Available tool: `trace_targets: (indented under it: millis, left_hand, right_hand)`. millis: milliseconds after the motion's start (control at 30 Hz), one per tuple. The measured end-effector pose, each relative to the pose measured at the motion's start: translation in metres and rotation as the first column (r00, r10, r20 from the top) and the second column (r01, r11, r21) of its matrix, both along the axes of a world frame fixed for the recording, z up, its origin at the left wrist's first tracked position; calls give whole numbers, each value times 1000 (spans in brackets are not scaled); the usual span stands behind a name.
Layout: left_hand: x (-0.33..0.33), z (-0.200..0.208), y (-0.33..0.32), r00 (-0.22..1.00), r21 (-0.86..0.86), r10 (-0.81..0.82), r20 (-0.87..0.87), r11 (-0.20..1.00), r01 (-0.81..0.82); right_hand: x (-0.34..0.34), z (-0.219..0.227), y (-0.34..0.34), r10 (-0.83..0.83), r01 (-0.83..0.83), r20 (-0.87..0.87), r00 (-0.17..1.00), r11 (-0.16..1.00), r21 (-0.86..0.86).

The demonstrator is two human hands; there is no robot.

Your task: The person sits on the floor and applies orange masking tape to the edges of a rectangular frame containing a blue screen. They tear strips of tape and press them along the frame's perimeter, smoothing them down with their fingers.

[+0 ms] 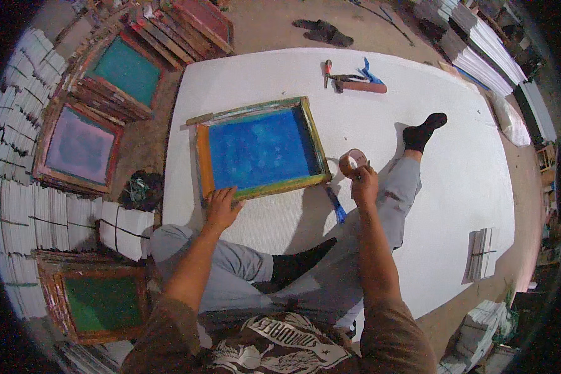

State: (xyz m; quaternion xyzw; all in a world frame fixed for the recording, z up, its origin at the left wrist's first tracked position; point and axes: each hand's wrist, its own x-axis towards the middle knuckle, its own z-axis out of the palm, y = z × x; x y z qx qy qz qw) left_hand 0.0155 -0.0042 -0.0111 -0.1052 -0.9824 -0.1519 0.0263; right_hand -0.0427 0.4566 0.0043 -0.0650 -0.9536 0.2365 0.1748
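Note:
A wooden screen-printing frame with blue mesh [258, 149] lies before me on the white surface, its rails stained yellow, orange and green. My left hand [222, 207] grips the near rail close to its left corner, fingers over the top of the wood. To the right of the frame, my right hand [364, 186] is closed on a roll of brown packing tape [353, 163], held upright. Below the frame's near right corner lies a blue strip [336, 206], close to my right forearm. What hangs between roll and frame is too unclear to tell.
Pliers, a red-handled screwdriver [327, 73] and a brown bar [363, 86] lie at the far side. More frames, with purple [81, 142], teal [128, 70] and green mesh [103, 301], stand left. Tied paper stacks [126, 229] flank the surface. My outstretched leg [400, 199] is at right.

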Motion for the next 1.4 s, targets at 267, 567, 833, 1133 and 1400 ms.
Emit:
trace_targets:
  millis: [267, 567, 833, 1133, 1400]
  left_hand:
    - [-30, 83, 89, 991, 498, 8, -130, 865, 59]
    - [-27, 216, 130, 820, 378, -290, -494, 777, 503]
    - [-20, 241, 92, 654, 61, -534, -536, 748, 661]
    - [-13, 241, 75, 650, 131, -545, -529, 704, 698]
    - [-5, 241, 76, 668, 188, -530, -522, 692, 697]
  right_hand:
    - [26, 90, -60, 158, -175, -79, 984, 930, -324]
    - [73, 171, -117, 382, -419, -175, 907, 858, -298]
    - [93, 203, -139, 479, -473, -105, 871, 766, -435]
    - [97, 205, -145, 545, -528, -119, 830, 698, -484]
    - [102, 204, -143, 535, -492, -41, 844, 742, -455]
